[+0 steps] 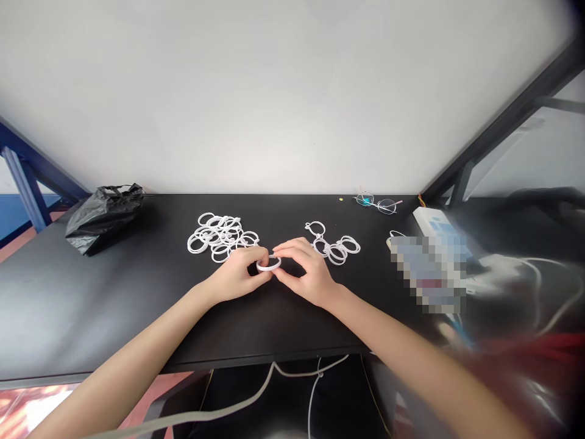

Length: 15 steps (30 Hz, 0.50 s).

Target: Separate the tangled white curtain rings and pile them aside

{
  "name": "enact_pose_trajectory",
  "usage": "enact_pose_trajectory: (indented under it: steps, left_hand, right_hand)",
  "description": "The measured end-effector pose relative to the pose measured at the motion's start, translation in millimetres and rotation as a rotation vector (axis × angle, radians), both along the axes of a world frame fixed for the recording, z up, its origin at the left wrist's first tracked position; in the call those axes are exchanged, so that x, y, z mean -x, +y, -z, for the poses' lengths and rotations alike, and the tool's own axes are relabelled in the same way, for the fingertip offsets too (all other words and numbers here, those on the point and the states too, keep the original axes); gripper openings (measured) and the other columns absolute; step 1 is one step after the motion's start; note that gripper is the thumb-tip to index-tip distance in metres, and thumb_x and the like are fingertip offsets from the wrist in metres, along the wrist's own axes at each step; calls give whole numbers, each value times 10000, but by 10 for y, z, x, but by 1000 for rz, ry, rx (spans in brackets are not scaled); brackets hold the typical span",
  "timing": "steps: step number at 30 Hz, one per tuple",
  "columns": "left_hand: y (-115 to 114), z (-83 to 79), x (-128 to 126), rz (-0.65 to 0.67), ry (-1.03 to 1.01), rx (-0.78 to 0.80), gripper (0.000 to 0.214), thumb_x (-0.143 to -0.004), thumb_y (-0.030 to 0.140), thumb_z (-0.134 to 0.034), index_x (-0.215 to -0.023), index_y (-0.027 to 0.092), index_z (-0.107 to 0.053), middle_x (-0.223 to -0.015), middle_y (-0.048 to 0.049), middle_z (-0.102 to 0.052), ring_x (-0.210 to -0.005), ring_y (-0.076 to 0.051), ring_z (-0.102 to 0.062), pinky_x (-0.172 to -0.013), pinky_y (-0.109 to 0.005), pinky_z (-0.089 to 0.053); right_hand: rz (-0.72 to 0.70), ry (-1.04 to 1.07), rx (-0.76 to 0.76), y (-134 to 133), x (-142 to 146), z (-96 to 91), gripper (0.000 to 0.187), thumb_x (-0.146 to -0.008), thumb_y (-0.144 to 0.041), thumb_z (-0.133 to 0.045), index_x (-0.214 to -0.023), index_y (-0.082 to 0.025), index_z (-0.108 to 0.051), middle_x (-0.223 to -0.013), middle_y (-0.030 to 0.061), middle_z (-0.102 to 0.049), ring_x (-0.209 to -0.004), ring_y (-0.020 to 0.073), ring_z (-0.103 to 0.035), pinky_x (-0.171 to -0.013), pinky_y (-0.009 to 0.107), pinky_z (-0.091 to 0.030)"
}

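Between my two hands, over the middle of the black table, is a white ring (269,267). My left hand (237,271) pinches its left side between thumb and fingers. On the right side, the fingertips and thumb of my right hand (307,268) close on the same ring. Behind my left hand lies a heap of white rings (222,231), several of them overlapping and showing small round knobs. A smaller group of white rings (337,253) lies beyond my right hand, partly hidden by its fingers.
A crumpled black plastic bag (107,213) sits at the table's (219,332) back left. Eyeglasses (377,203) lie near the wall at right. A blurred-out phone-like object (427,274) and a white box (441,228) are at far right. A pale cable (237,405) hangs below the front edge.
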<state>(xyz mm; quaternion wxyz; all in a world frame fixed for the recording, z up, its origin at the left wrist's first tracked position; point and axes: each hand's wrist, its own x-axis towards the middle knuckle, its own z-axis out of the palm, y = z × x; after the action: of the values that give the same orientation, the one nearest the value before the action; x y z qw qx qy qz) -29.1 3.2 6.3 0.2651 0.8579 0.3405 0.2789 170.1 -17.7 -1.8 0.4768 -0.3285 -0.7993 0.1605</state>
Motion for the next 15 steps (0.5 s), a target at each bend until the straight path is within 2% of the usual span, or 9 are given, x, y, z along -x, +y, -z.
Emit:
enact_pose_trajectory:
  steps: [3,6,10,12,15]
  left_hand:
    - [-4,-25,-5,-19,-19,22,234,-868,237,-541,-658,184,-451,-627,32,-481,-588,-108,-435,-594,-240,-371]
    - [-10,-59,-10,-32,-31,41,227,-887,267,-545,-682,169,-530,-643,15,-542,-597,-109,-474,-599,-239,-384]
    - [-8,-89,-10,-45,-58,75,239,-899,317,-549,-724,160,-585,-668,-3,-584,-629,-122,-510,-622,-247,-403]
    - [-2,-100,-2,-41,-71,94,256,-900,336,-555,-717,161,-583,-662,0,-572,-627,-123,-499,-616,-247,-395]
    - [12,-106,23,0,-104,135,283,-898,373,-566,-711,160,-579,-666,2,-563,-631,-123,-489,-614,-249,-384]
  right_hand:
    - [-26,-2,36,9,-20,-8,110,-890,-219,-620,-994,-207,-654,-1045,86,-689,-982,213,-641,-870,386,-553]
    - [-81,0,108,9,-25,1,125,-925,-217,-572,-1009,-205,-663,-1031,79,-691,-942,190,-665,-847,346,-567]
    - [-39,52,201,-3,-11,1,163,-925,-224,-560,-1041,-209,-673,-1090,87,-688,-975,203,-673,-859,360,-572]
    - [-47,103,322,3,-5,-7,190,-912,-241,-579,-1070,-203,-678,-1081,89,-699,-946,203,-688,-835,357,-582]
    - [-144,226,594,35,-6,-17,232,-886,-290,-622,-1081,-183,-687,-996,79,-729,-894,200,-711,-828,359,-589]
